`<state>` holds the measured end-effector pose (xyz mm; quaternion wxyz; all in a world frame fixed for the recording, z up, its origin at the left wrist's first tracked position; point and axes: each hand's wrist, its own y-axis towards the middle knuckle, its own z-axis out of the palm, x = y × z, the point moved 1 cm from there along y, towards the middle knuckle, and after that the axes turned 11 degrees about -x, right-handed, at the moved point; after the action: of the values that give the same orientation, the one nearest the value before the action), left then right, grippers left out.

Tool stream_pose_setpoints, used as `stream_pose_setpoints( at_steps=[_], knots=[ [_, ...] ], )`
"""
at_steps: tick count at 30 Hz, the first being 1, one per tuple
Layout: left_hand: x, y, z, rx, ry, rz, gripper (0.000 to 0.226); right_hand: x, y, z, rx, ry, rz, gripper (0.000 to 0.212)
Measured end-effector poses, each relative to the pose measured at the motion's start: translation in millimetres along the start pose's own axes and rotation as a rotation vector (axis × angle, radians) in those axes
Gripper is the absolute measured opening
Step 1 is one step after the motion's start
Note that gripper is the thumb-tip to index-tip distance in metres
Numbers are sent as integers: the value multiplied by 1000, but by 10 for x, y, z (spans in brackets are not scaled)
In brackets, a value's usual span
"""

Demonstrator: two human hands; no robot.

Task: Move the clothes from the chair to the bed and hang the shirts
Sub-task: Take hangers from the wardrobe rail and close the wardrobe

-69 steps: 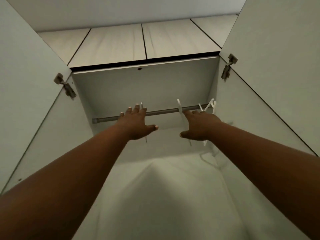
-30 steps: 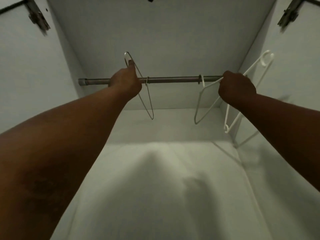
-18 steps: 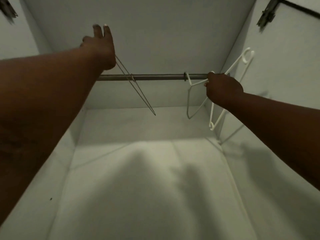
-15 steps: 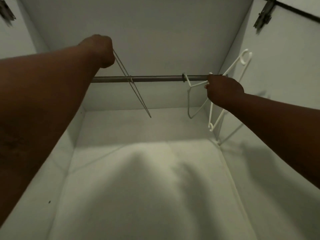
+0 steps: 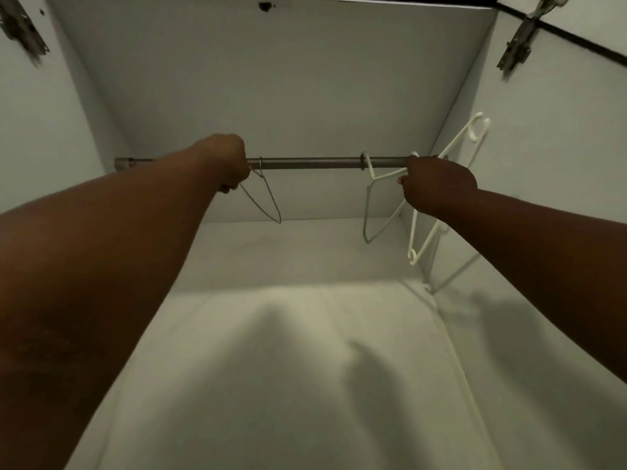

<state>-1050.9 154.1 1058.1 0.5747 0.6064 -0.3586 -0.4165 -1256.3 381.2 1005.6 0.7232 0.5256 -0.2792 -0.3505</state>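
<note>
Up at the wardrobe rail (image 5: 305, 163), the left hand (image 5: 226, 163) grips a wire hanger (image 5: 268, 201) and the right hand (image 5: 437, 186) grips a white hanger (image 5: 383, 176). No shirts or clothes show; hanging seems hardly begun, only hangers being fetched.

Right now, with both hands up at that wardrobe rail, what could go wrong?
The left hand grips a thin wire hanger whose hook is on the rail; a hard pull might bend it. The right hand grips white plastic hangers bunched together by the wardrobe's side wall; they could tangle, or one could slip and fall.
</note>
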Motion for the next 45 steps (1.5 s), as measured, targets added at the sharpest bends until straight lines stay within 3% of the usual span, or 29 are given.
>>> stream_pose_setpoints(
  at_steps=[3, 7, 12, 24, 32, 40, 45],
  knots=[
    [2, -76, 143, -49, 10, -8, 8, 12, 5, -5, -10, 14, 20, 31],
    [-24, -194, 381, -124, 47, 9, 24, 49, 31, -32, -81, 74, 93, 21],
    [-136, -277, 458, -332, 138, 78, 28, 194, 38, 21, -78, 147, 19, 22],
    [-42, -332, 274, -430, 148, 38, 25, 225, -51, 70, -145, 404, 145, 33],
    [343, -1406, 19, -411, 41, -136, 32, 96, -964, -146, -85, 435, 256, 34],
    [858, -2923, 35, -367, -319, -445, 21, -138, -2508, -137, 215, 628, 742, 27],
    [868, -4010, -8, -222, -625, -772, 27, -163, -3845, -882, 451, 801, 1348, 23]
  ],
)
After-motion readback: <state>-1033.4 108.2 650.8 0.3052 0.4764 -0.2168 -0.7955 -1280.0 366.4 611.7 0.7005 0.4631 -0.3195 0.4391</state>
